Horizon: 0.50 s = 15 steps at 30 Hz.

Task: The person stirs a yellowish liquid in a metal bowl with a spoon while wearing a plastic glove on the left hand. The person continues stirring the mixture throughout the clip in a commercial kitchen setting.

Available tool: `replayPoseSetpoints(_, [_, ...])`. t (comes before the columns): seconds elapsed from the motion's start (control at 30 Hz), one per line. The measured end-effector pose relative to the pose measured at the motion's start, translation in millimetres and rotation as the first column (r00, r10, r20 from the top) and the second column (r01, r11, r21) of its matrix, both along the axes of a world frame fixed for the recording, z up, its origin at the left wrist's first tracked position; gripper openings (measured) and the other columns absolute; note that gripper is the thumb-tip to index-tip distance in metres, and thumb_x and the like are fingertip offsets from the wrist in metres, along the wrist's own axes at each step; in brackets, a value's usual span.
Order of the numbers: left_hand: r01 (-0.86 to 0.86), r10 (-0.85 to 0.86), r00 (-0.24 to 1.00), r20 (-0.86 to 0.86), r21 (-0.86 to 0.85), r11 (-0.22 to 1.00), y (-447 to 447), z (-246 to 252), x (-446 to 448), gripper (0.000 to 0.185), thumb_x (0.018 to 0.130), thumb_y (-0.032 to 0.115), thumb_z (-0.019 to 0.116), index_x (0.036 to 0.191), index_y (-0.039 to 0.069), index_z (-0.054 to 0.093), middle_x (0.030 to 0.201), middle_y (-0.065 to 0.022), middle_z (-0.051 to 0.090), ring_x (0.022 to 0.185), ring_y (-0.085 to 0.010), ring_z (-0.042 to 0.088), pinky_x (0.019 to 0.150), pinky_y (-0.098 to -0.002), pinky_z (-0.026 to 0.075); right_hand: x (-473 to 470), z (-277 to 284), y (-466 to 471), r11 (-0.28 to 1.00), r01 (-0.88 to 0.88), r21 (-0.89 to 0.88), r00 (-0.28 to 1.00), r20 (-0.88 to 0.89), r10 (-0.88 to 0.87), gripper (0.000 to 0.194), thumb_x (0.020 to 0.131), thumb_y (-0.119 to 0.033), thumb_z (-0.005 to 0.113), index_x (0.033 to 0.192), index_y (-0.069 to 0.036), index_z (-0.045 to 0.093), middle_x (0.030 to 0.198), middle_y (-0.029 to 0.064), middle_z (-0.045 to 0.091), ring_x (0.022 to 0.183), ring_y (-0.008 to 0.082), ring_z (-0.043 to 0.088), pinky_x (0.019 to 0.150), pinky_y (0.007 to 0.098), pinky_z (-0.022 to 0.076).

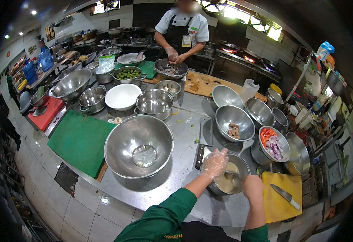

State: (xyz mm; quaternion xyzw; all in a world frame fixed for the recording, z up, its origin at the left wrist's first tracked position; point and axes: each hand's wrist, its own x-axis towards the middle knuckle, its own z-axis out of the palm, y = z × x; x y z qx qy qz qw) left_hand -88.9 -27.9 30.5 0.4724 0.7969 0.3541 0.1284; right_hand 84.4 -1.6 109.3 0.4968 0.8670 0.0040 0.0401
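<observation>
My left hand (pixel 215 163), in a clear plastic glove, is at the left rim of a steel pot (pixel 243 165) holding a cloudy beige liquid (pixel 230 181). Whether its fingers grip the rim is hard to tell. At the pot's right side my bare right hand (pixel 253 186) is closed on the handle of a metal ladle (pixel 232 173), whose head dips into the liquid. A cleaver (pixel 206 133) with a dark riveted handle lies just left of the pot. Behind the pot, a steel bowl (pixel 246 118) holds pieces of meat (pixel 233 130). Sliced red peppers and onions (pixel 273 145) fill another pot.
A knife (pixel 280 192) lies on a yellow cutting board (pixel 267 208) at my right. A large steel bowl (pixel 113 151) and a green cutting board (pixel 79 139) are to my left. Across the steel table, a co-worker (pixel 182 30) handles food over a bowl; lit burners (pixel 249 59) stand behind.
</observation>
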Motion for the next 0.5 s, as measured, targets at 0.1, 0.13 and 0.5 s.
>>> replayPoseSetpoints(0.1, [-0.007,0.007,1.000,0.015,0.000,1.000,-1.9,4.3,0.5,0.039,0.094,0.032,0.052,0.128,0.012,0.054,0.117,-0.0227,0.058,0.104,-0.0404,0.061,0.085,-0.0511,0.050,-9.6,-8.3,-7.3,0.995,-0.082,-0.049,0.995,-0.055,0.079,0.017,0.079,-0.013,0.061,0.087,-0.004,0.073,0.088,0.0214,0.068,0.085,0.0385,0.067,0.078,0.0480,0.0529])
replayPoseSetpoints(0.13, [-0.002,0.002,1.000,0.026,0.007,1.000,-2.2,5.3,0.7,0.039,0.095,0.033,0.052,0.128,0.012,0.054,0.116,-0.0224,0.058,0.104,-0.0404,0.061,0.085,-0.0513,0.050,-9.7,-9.9,-10.7,0.989,-0.138,-0.058,0.989,-0.069,0.134,0.018,0.079,-0.016,0.062,0.089,-0.005,0.073,0.090,0.0211,0.067,0.087,0.0386,0.066,0.079,0.0473,0.0522])
replayPoseSetpoints(0.5, [0.037,-0.034,0.995,0.097,-0.037,0.999,-5.1,4.5,-2.9,0.047,0.095,0.039,0.049,0.136,0.016,0.048,0.126,-0.0253,0.053,0.109,-0.0439,0.058,0.091,-0.0520,0.048,44.3,20.0,-6.4,0.895,-0.345,-0.282,0.938,-0.148,0.314,0.022,0.075,-0.018,0.073,0.096,-0.011,0.076,0.092,0.0154,0.060,0.087,0.0330,0.063,0.079,0.0418,0.0506])
